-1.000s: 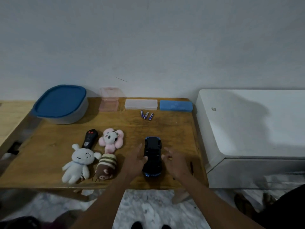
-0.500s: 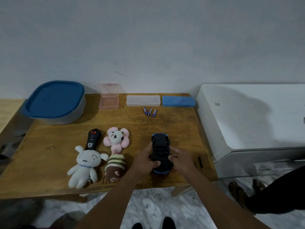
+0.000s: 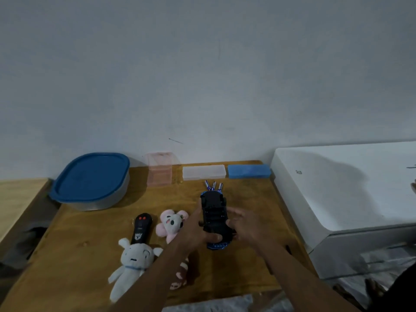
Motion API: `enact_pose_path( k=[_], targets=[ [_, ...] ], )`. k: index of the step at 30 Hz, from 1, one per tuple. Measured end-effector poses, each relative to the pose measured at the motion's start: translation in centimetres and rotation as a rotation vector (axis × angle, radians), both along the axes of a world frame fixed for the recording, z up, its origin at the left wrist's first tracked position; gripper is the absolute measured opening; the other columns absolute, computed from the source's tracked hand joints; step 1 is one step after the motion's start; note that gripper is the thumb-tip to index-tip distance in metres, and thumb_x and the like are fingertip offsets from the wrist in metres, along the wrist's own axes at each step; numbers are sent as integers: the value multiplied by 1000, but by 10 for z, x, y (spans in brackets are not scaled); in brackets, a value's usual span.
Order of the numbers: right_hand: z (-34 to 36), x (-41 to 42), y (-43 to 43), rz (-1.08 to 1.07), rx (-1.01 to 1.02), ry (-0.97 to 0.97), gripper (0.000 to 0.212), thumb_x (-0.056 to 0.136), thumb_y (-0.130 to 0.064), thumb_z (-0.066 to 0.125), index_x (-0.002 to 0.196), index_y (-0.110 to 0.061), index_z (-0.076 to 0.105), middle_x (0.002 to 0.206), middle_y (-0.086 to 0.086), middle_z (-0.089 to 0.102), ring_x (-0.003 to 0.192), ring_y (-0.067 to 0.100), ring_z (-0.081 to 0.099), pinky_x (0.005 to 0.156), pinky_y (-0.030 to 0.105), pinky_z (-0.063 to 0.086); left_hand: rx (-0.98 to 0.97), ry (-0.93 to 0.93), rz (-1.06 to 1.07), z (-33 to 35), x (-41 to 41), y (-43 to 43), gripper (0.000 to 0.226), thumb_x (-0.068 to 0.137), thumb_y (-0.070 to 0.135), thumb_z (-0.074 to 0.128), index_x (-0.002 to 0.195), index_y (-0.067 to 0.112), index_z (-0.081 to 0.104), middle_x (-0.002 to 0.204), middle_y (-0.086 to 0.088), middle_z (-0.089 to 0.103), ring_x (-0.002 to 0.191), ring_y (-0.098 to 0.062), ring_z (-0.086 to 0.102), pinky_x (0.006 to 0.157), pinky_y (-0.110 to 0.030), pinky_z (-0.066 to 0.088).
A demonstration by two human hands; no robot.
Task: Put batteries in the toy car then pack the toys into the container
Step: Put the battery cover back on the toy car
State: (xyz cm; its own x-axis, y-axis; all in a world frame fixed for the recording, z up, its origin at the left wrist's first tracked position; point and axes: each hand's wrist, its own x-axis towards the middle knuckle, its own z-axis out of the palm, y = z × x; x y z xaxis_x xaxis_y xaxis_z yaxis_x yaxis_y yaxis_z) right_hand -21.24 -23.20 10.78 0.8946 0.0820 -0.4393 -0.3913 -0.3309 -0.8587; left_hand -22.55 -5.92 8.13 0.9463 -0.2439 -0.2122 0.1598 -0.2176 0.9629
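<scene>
The black and blue toy car (image 3: 213, 212) is lifted a little above the wooden table (image 3: 247, 199), its dark underside turned up. My left hand (image 3: 193, 233) grips its left side near the rear. From the right, my right hand (image 3: 249, 230) holds the other side. Three small batteries (image 3: 212, 185) lie on the table just behind the car. At the back left stands the grey container (image 3: 99, 203) with its blue lid (image 3: 90, 179) on. A white plush (image 3: 132, 262), a pink flower plush (image 3: 172, 224) and a black remote (image 3: 141, 228) lie left of my hands. My left arm mostly hides a brown striped plush (image 3: 180, 275).
Along the wall stand a pink clear box (image 3: 159, 174), a clear flat case (image 3: 203, 172) and a blue case (image 3: 248, 171). A white appliance (image 3: 337, 188) stands against the table's right edge. A thin dark tool (image 3: 287, 248) lies near the front right corner.
My hands closed on the car, lifted it off the table and turned it underside up. It now sits farther back, close to the batteries.
</scene>
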Motion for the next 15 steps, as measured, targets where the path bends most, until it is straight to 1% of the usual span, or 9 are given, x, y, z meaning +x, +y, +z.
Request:
enact_pose_path(
  k=[1,3,4,6,8,10,11,13,15],
  targets=[
    [1,4,2,17,-2,-2,44,92,-1,53,131,-22,55,98,5,70,87,14,66,73,30,58,-12,4,14,0,3,2,90,70,-3,80,131,45,37,113,-2,70,102,-15,69,87,-37,58],
    [0,13,6,45,-2,14,44,92,-2,54,131,-22,55,104,5,68,88,14,66,68,26,56,-30,-2,51,-1,11,3,87,73,-6,77,133,43,36,114,-5,70,102,-19,70,87,-38,59],
    [-2,19,9,48,9,30,45,92,-2,54,132,-21,54,107,6,67,90,16,65,69,28,57,-46,-7,73,-3,15,3,85,74,-5,77,135,39,38,114,-7,69,103,-21,70,88,-40,58],
    [-8,33,13,47,25,48,46,91,-1,54,134,-20,54,117,9,63,96,21,65,74,33,59,-77,-7,122,-6,23,2,80,73,-2,76,132,39,40,115,-9,68,103,-22,69,91,-44,57],
    [-13,47,14,81,9,43,46,92,-1,54,134,-20,54,124,10,60,98,22,64,70,29,59,-101,-2,150,-10,32,1,80,72,-3,75,132,37,40,116,-10,66,105,-23,68,93,-47,55],
    [-17,61,13,128,3,40,43,93,-2,55,132,-20,55,118,8,62,95,19,65,65,25,58,-114,22,179,-15,39,1,82,71,-3,74,134,36,39,118,-9,66,107,-24,67,94,-48,55],
    [-20,68,13,149,-7,31,40,94,-6,55,131,-21,56,117,6,63,95,18,65,67,26,58,-114,34,194,-17,43,2,83,71,-4,73,135,36,39,118,-8,66,108,-23,67,94,-46,55],
    [-30,84,10,184,-81,-31,33,96,-15,53,129,-22,57,119,2,62,95,15,65,69,26,58,-109,43,226,-18,51,0,82,73,-5,72,137,34,38,117,-5,67,107,-20,67,93,-41,56],
    [-40,102,9,178,-195,-100,29,98,-22,50,126,-22,57,112,-3,61,91,13,64,70,27,57,-97,42,273,-23,61,-2,83,74,-5,74,137,36,38,114,-2,68,104,-17,68,90,-35,56]
  ],
)
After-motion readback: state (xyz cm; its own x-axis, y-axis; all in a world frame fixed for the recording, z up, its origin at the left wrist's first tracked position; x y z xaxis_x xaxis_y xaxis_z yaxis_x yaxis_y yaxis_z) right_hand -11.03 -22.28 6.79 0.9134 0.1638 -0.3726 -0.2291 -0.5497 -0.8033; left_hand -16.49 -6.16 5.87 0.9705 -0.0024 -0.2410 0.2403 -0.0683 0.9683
